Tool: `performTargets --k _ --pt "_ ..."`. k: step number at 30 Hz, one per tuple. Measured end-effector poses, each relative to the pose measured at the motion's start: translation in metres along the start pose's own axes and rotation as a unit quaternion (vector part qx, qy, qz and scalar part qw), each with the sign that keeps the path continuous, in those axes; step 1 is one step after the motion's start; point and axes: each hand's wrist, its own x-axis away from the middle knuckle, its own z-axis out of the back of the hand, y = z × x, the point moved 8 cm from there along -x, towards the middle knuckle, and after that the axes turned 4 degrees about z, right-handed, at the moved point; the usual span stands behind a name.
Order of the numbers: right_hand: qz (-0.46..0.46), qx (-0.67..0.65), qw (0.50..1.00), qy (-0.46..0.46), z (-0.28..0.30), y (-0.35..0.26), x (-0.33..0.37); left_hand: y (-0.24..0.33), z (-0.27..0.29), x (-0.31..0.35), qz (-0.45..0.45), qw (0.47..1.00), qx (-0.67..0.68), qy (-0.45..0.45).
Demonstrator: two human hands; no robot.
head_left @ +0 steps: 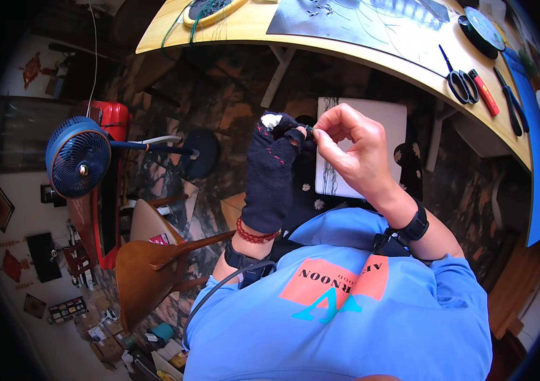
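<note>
In front of my chest, my two hands meet fingertip to fingertip. My left hand wears a dark glove with red stitches and a white patch near the fingers; its fingers are closed at the meeting point. Thumb and forefinger of my bare right hand pinch there too. A tiny greenish thing shows between the fingertips, too small to name. Below the right hand, a white flat board rests on my lap over dark cloth with a daisy pattern.
A curved wooden table ahead holds a dark sheet with loose strands, scissors, a red lighter, black pliers and a spool. To the left stand a blue fan and a brown chair.
</note>
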Motion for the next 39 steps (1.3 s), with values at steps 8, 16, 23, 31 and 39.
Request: performTargets --k 8,16,23,31,39 --pt "-0.006 -0.006 1.000 0.004 0.003 0.000 0.002 0.008 -0.005 0.001 -0.011 0.999 -0.036 0.007" --pt "0.007 0.004 1.000 -0.009 0.005 -0.005 0.002 0.010 -0.006 0.004 -0.018 0.999 -0.046 0.012" --pt "0.000 -0.001 1.000 -0.010 0.005 -0.005 0.002 0.009 -0.006 0.004 -0.021 0.998 -0.058 0.011" --pt "-0.002 -0.004 1.000 -0.008 0.004 -0.003 0.002 0.010 -0.005 0.001 -0.036 0.996 -0.087 0.001" --pt "-0.010 -0.010 1.000 -0.011 0.003 0.000 0.004 0.010 -0.004 0.003 -0.039 0.995 -0.090 0.006"
